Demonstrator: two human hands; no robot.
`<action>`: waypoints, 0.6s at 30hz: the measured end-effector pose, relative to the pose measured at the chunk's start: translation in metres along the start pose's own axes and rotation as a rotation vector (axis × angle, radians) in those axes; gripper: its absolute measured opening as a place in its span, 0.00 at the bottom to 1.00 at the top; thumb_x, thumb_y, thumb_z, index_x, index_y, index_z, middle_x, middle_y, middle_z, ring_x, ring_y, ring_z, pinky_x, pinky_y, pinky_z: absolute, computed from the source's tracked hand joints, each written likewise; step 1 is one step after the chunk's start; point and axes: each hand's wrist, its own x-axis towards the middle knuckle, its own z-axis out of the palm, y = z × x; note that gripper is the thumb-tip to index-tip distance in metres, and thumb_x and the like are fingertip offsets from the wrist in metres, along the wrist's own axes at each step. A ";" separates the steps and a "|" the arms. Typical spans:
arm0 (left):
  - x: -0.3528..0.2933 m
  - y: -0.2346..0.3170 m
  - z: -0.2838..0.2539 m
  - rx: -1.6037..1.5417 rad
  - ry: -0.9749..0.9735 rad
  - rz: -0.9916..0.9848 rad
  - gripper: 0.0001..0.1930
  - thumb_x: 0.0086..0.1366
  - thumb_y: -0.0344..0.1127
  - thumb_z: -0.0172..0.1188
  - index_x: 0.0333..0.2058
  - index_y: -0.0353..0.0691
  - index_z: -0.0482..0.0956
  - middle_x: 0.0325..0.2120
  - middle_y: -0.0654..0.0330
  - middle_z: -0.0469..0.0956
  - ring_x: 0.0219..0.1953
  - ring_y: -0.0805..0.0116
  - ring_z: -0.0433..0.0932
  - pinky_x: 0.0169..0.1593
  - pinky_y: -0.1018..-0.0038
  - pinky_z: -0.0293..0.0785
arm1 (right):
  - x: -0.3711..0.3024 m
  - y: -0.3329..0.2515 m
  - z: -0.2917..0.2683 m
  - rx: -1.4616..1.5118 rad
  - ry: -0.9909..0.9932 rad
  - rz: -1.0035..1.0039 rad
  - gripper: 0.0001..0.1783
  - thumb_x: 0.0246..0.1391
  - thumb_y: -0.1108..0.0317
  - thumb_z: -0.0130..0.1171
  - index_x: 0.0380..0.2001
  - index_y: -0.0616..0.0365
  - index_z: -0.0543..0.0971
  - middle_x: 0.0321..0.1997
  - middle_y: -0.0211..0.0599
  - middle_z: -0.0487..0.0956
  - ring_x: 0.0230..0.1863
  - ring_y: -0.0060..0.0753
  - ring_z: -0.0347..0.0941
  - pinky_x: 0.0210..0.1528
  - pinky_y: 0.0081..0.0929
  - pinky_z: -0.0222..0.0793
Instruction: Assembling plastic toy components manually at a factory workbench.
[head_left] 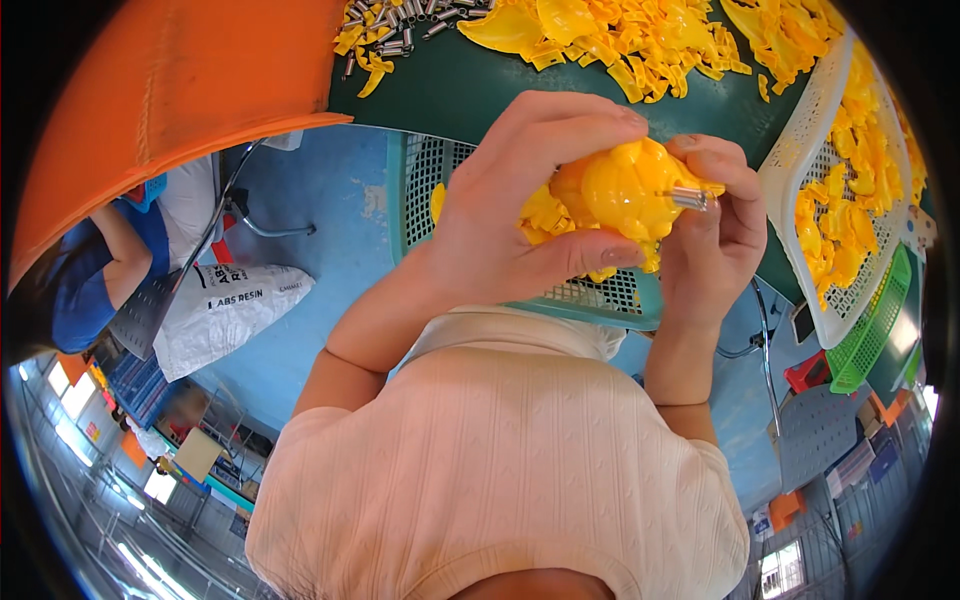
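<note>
My left hand (pixel 530 190) is closed round a glossy yellow plastic part (pixel 625 190) with rounded, bulging sides. From its right side sticks a short silver metal pin or cylinder (pixel 688 198). My right hand (pixel 715 210) is closed at that same side, with its thumb and fingers curled round the metal end and a small yellow tip. Beneath both hands, a teal-green plastic basket (pixel 397 200) with mesh walls holds more yellow pieces (pixel 543 215). The exact contact of my right fingertips is partly hidden.
On the dark green table (pixel 440 85) lie heaps of yellow plastic pieces (pixel 640 45) and small metal cylinders (pixel 405 20). A white basket (pixel 790 160) of yellow parts stands at the right. An orange panel (pixel 190 90) rises at the left, near another person's arm (pixel 125 245) and a white sack (pixel 235 320).
</note>
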 end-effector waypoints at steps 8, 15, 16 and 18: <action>0.008 0.017 0.003 0.244 0.000 0.063 0.24 0.42 0.32 0.70 0.40 0.38 0.74 0.38 0.55 0.74 0.37 0.63 0.76 0.39 0.74 0.74 | 0.006 -0.007 0.000 -0.130 -0.274 -0.137 0.24 0.42 0.65 0.65 0.41 0.67 0.74 0.44 0.42 0.70 0.48 0.33 0.67 0.48 0.25 0.64; 0.008 0.018 -0.001 0.234 -0.043 0.057 0.24 0.41 0.31 0.70 0.40 0.38 0.74 0.38 0.55 0.74 0.38 0.63 0.76 0.39 0.75 0.74 | -0.002 0.002 -0.005 -0.113 -0.247 -0.087 0.23 0.42 0.64 0.65 0.41 0.67 0.74 0.42 0.40 0.70 0.45 0.29 0.67 0.47 0.23 0.64; 0.008 0.017 -0.002 0.228 -0.054 0.052 0.24 0.41 0.30 0.70 0.40 0.37 0.74 0.38 0.55 0.74 0.38 0.62 0.76 0.39 0.74 0.73 | -0.002 0.003 -0.004 -0.110 -0.232 -0.090 0.24 0.41 0.64 0.65 0.41 0.67 0.74 0.42 0.40 0.70 0.45 0.29 0.66 0.48 0.23 0.64; 0.009 0.013 -0.005 0.224 -0.095 0.047 0.25 0.43 0.32 0.68 0.42 0.34 0.73 0.41 0.51 0.72 0.41 0.60 0.74 0.43 0.73 0.71 | -0.001 0.001 0.001 -0.107 -0.218 -0.092 0.24 0.40 0.64 0.66 0.40 0.66 0.74 0.42 0.40 0.69 0.45 0.29 0.66 0.48 0.22 0.63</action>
